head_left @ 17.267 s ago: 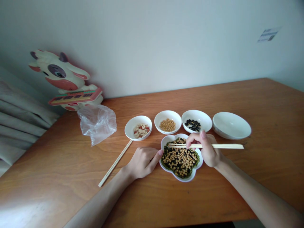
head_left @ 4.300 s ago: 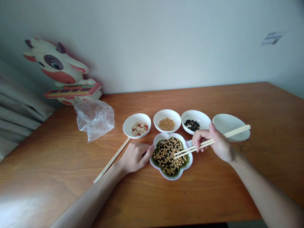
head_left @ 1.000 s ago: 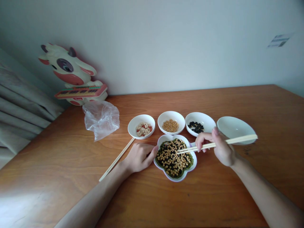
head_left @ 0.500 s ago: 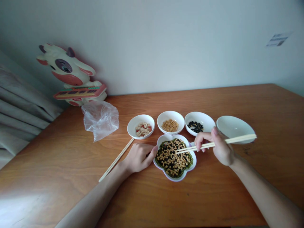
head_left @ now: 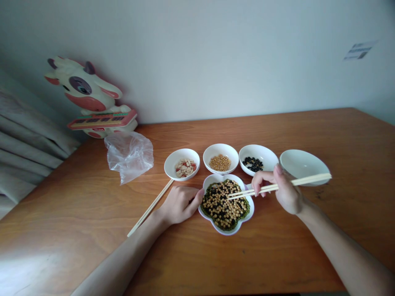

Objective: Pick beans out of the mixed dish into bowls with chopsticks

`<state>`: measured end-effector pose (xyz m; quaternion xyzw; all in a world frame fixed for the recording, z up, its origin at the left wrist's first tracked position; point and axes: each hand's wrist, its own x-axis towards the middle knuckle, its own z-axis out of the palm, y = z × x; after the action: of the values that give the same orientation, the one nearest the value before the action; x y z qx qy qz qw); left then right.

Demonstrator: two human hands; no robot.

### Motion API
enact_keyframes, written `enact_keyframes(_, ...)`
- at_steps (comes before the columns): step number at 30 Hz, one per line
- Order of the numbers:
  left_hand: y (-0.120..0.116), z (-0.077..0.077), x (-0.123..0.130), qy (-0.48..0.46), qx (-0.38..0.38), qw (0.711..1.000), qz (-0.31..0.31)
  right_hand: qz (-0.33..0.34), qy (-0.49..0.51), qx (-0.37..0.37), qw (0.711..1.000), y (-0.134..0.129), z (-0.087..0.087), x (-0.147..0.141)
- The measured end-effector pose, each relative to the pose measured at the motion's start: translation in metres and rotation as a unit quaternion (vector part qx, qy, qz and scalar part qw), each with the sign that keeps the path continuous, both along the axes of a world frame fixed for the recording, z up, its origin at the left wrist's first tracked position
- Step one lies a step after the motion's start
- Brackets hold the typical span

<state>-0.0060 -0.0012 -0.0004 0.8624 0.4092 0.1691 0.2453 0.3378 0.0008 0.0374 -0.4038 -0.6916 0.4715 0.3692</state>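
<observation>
1. Pale wooden chopsticks (head_left: 308, 178), pinched in the closed right hand (head_left: 285, 193), run level and point left, their tips over mixed beans (head_left: 222, 207) in a white flower-shaped dish (head_left: 226, 231).
2. Left hand (head_left: 180, 204), relaxed and holding nothing, rests on the worktop (head_left: 92, 246) just beside that dish.
3. Farther on, a white bowl (head_left: 220, 145) holds soybeans (head_left: 220, 163).

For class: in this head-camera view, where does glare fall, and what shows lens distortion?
Head view: pale glare washes the lower left of the table; the wide lens stretches the right forearm toward the lower corner; the dish stays sharp, without visible blur.
</observation>
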Motion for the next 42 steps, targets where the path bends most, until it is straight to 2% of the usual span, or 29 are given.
enact_keyframes(25, -0.0001, 0.0008, 0.0003, -0.004, -0.002, 1.000, -0.002, 0.009, 0.007, -0.023, 1.000, 0.0008, -0.0038, 0.0008)
enact_keyframes(36, 0.0003, -0.0012, -0.0004, -0.004, 0.006, 1.000, -0.004, -0.003, -0.023, 0.006, 1.000, 0.0042, -0.0034, 0.0082)
enact_keyframes(42, -0.0001, -0.0020, -0.0010, -0.019, 0.010, 1.000, -0.007, -0.007, -0.007, 0.009, 1.000, 0.0047, -0.0048, 0.0091)
